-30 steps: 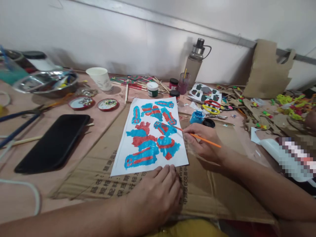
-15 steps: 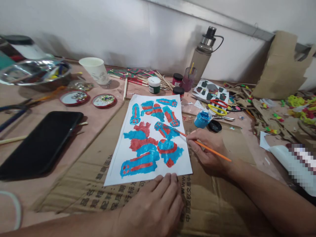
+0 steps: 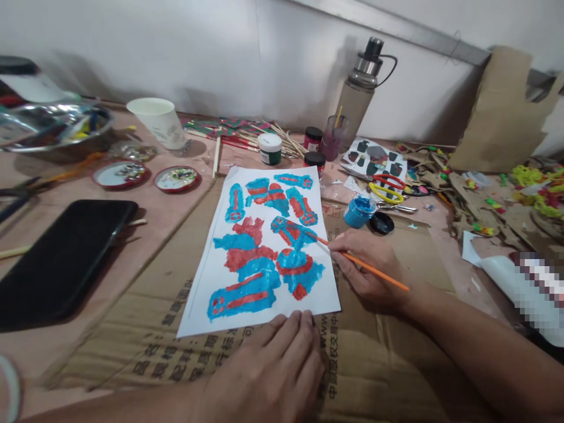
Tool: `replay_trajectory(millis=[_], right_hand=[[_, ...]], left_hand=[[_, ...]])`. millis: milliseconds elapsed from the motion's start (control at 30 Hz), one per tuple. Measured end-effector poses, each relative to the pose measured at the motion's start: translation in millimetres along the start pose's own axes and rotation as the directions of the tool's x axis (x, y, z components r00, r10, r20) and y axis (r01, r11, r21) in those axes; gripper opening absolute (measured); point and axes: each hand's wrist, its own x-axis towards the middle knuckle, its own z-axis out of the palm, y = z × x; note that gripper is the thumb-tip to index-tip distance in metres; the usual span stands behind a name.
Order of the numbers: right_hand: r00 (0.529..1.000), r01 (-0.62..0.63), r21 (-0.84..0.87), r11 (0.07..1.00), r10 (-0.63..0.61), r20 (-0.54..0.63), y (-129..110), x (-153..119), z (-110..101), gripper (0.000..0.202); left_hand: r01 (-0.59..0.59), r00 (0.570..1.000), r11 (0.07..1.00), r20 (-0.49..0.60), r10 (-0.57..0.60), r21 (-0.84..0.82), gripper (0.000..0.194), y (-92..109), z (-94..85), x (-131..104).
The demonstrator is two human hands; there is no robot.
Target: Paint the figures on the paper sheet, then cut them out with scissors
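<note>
White paper [image 3: 198, 294] painted with blue and red shapes lies on a flattened cardboard sheet [image 3: 132, 294]. Pinched in my right hand [image 3: 368, 264] is an orange paintbrush [image 3: 379, 272], its tip touching a blue and red shape at the paper's right side. My left hand [image 3: 282, 358] rests flat at the paper's lower edge, fingers extended and holding nothing. An open jar of blue paint [image 3: 359, 212] stands right of the paper, beside its black lid [image 3: 381, 223].
A black phone [image 3: 70, 252], two red-rimmed lids and a paper cup [image 3: 157, 123] are at left. Behind the paper stand paint jars and a bottle [image 3: 359, 94]. Scissors [image 3: 388, 188] and cardboard scraps [image 3: 467, 202] lie at right.
The view has shifted slightly, so most things sit a little further left. The brush is still in my right hand on the same shape, and my left hand stays at the paper's edge.
</note>
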Motion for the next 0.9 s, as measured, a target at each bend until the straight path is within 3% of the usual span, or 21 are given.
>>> replay_trajectory(millis=[333,633,900], right_hand=[[0.999,-0.002,0.011,1.0,0.002,0.037,-4.3,0.3,-4.1,0.013],[0.998,-0.051,0.056,0.997,0.053,-0.037,-1.6,-5.9,-4.9,0.016],[0.991,-0.064,0.049,0.997,0.069,-0.116,5.5,-6.7,-0.2,0.013]], left_hand=[[-0.022,1.0,1.0,0.015,0.022,0.011,0.026,-2.9,-1.1,-0.6],[0.026,0.999,0.999,-0.023,-0.027,-0.019,0.026,-0.1,7.1,-3.1],[-0.001,1.0,1.0,0.018,0.001,-0.027,0.025,-1.0,8.2,-3.5]])
